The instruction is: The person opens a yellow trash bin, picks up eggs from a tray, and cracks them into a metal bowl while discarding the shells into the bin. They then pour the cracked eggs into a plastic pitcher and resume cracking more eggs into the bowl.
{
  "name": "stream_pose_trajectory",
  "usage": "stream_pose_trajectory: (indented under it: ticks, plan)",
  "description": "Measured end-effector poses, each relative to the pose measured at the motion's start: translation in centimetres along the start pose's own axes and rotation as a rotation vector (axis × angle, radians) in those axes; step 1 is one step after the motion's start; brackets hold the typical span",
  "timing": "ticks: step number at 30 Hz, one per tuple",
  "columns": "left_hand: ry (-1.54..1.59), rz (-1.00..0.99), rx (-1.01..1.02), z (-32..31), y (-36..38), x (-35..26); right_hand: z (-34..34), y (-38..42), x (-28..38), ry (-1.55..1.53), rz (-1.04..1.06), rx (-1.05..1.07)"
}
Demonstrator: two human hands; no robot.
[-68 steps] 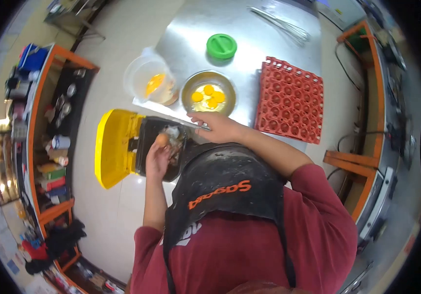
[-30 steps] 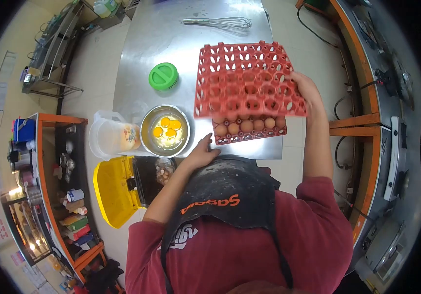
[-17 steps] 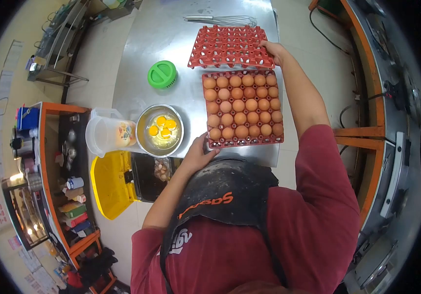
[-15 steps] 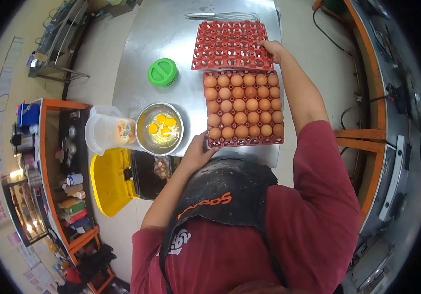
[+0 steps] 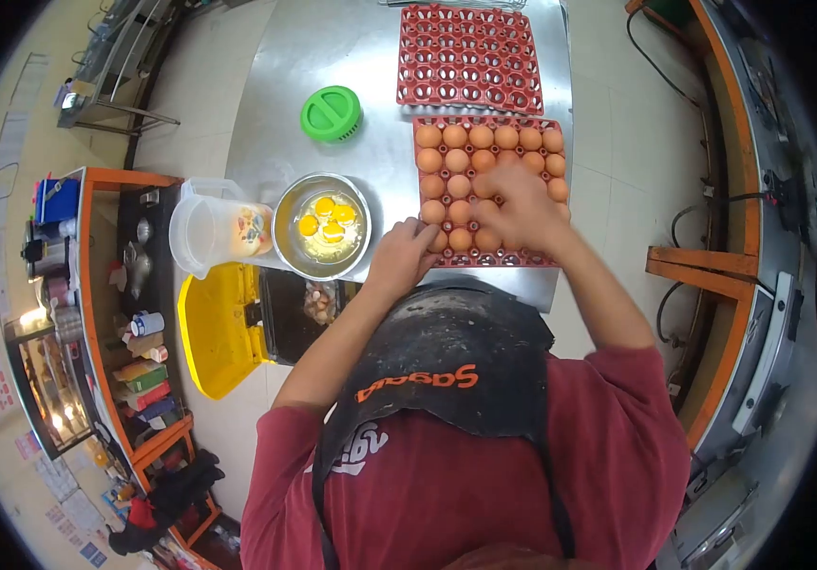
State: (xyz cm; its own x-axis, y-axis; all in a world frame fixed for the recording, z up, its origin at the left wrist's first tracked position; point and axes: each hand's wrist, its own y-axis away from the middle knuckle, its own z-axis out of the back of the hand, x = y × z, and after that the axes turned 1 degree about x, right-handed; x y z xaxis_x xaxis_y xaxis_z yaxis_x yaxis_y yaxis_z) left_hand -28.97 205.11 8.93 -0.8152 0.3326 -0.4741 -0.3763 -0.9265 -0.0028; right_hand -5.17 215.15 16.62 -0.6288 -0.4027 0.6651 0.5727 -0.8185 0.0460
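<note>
A red plastic egg tray full of brown eggs lies on the metal table. At its near left corner, my left hand has its fingers bent around an egg that sits in the tray. My right hand is over the tray's near right part, fingers curled down among the eggs and blurred; whether they grip one is hidden. Left of the tray stands a steel bowl holding several cracked eggs with whole yolks. Beyond the tray lies an egg-less red tray.
A green lid lies beyond the bowl, and a clear plastic jug stands left of it. Below the table's near edge is a black bin with eggshells, its yellow lid swung open. A whisk lies at the far end.
My right hand has let go of the egg-less tray and come back over the eggs. My left hand has shifted from the tray's corner onto the nearest egg. The view has shifted slightly.
</note>
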Motion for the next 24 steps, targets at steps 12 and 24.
stream_pose_trajectory:
  ticks: [12, 24]
  plan:
    - [-0.163, -0.061, -0.034, -0.2, -0.3, -0.9, -10.2, 3.9, 1.4, 0.711, 0.198, -0.118]
    - [0.91, 0.181, -0.011, 1.7, 0.7, 0.2, -6.3, 5.2, 4.4, -0.869, -0.378, -0.284]
